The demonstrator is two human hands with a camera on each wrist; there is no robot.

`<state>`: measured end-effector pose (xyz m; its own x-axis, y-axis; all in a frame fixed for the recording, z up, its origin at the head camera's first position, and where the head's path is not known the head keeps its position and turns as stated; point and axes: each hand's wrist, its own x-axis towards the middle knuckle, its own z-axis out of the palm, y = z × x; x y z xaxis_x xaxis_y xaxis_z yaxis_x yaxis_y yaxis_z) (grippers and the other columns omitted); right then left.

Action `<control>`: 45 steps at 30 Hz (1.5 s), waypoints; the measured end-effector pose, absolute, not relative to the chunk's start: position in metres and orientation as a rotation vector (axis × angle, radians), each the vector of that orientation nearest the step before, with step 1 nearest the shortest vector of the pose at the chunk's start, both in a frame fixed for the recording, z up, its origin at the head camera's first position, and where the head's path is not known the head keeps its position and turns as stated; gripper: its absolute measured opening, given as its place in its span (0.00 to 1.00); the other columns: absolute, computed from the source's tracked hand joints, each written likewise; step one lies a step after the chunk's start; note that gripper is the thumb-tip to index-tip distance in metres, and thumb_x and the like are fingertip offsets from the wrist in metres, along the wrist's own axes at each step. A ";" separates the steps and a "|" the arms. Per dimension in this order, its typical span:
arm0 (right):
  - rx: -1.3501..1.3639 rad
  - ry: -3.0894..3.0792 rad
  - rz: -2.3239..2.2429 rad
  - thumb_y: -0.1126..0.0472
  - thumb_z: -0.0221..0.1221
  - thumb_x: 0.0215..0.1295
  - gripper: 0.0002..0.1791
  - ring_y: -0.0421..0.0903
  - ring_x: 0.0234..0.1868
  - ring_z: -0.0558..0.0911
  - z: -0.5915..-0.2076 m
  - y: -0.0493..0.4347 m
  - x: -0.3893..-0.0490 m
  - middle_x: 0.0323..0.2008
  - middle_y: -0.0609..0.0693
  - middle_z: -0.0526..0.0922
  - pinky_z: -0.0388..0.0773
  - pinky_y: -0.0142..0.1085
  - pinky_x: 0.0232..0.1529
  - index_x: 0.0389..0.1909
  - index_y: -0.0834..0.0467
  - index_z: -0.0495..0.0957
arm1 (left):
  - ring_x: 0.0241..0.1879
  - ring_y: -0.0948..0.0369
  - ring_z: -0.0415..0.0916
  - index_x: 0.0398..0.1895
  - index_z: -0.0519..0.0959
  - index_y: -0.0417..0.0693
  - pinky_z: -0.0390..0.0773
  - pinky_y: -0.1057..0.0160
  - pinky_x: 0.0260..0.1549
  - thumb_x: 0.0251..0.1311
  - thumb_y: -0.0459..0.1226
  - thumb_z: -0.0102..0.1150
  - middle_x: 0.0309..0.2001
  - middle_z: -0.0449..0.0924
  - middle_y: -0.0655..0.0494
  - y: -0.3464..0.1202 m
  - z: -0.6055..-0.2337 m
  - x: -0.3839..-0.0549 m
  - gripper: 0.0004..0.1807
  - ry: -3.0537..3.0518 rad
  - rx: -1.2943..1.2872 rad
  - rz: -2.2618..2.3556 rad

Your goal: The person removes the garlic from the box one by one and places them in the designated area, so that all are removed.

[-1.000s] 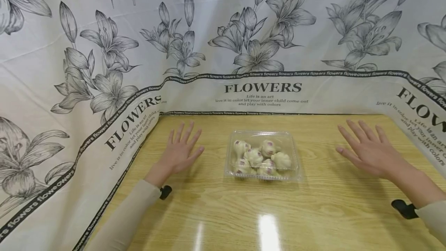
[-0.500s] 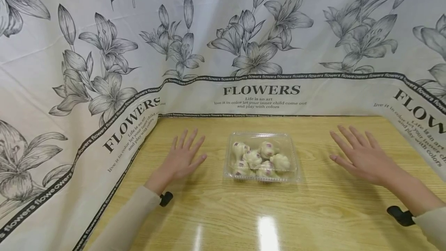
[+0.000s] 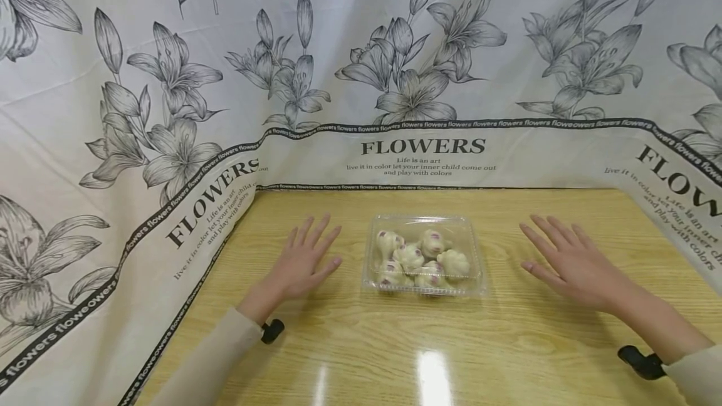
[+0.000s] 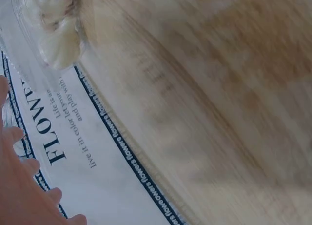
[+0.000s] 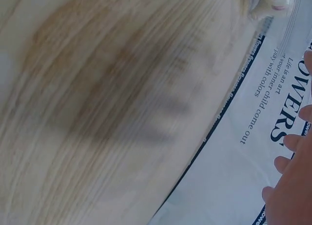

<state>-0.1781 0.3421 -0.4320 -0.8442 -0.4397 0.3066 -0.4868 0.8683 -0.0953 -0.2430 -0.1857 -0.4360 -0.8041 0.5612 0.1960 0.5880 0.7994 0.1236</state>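
Observation:
A clear plastic clamshell box [image 3: 423, 221] sits with its lid down on the wooden table. Inside lie several pale, bulb-shaped pieces [image 3: 409, 256] with purple marks, looking like garlic bulbs. To the left of the box is my left hand [image 3: 301, 266], fingers spread and straight, holding nothing. On the other side, my right hand [image 3: 578, 268] is also spread, with nothing in it, farther from the box than the left. Part of the box shows at the upper left of the left wrist view, beyond the left hand [image 4: 19, 186]. The right wrist view has the right hand [image 5: 295, 186] along its right edge.
The wooden table [image 3: 361, 343] spreads in front of and around the box. A white cloth [image 3: 423, 155] printed with flowers and lettering stands along the back and both sides. Each wrist carries a black mount [image 3: 640, 361].
Both hands have moved inward, toward the box, and slightly nearer the body. The box and its contents stay in place, while the view has shifted a little.

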 end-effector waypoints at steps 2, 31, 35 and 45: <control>0.701 -2.768 0.321 0.50 0.58 0.75 0.41 0.69 0.79 0.48 -0.432 0.339 -0.177 0.79 0.66 0.50 0.32 0.60 0.79 0.82 0.57 0.52 | 0.80 0.41 0.35 0.84 0.50 0.58 0.42 0.31 0.75 0.78 0.59 0.38 0.83 0.34 0.53 -0.183 -0.437 -0.241 0.37 -2.844 -0.927 -0.306; 0.770 -2.828 0.845 0.56 0.60 0.76 0.30 0.67 0.66 0.72 -0.428 0.299 -0.165 0.67 0.65 0.73 0.72 0.66 0.58 0.71 0.66 0.66 | 0.73 0.43 0.62 0.81 0.54 0.50 0.65 0.40 0.71 0.75 0.45 0.57 0.79 0.56 0.48 -0.165 -0.445 -0.230 0.37 -2.851 -1.133 -1.370; 0.771 -2.839 0.913 0.56 0.59 0.76 0.28 0.67 0.64 0.75 -0.429 0.296 -0.162 0.65 0.63 0.75 0.75 0.65 0.57 0.71 0.65 0.68 | 0.71 0.43 0.67 0.81 0.55 0.48 0.69 0.42 0.69 0.76 0.42 0.56 0.77 0.58 0.45 -0.163 -0.447 -0.228 0.36 -2.840 -1.120 -1.558; 0.779 -2.879 1.059 0.56 0.58 0.77 0.24 0.61 0.60 0.80 -0.437 0.292 -0.159 0.60 0.58 0.81 0.81 0.48 0.58 0.66 0.64 0.74 | 0.67 0.47 0.72 0.79 0.60 0.45 0.77 0.54 0.64 0.77 0.40 0.54 0.73 0.65 0.47 -0.160 -0.457 -0.221 0.31 -2.864 -1.030 -1.802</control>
<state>-0.1591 0.2917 -0.4373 -0.8787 -0.4555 0.1430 -0.4396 0.6550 -0.6146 -0.2214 -0.1603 -0.4573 -0.7598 0.6496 -0.0269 0.2570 0.3381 0.9054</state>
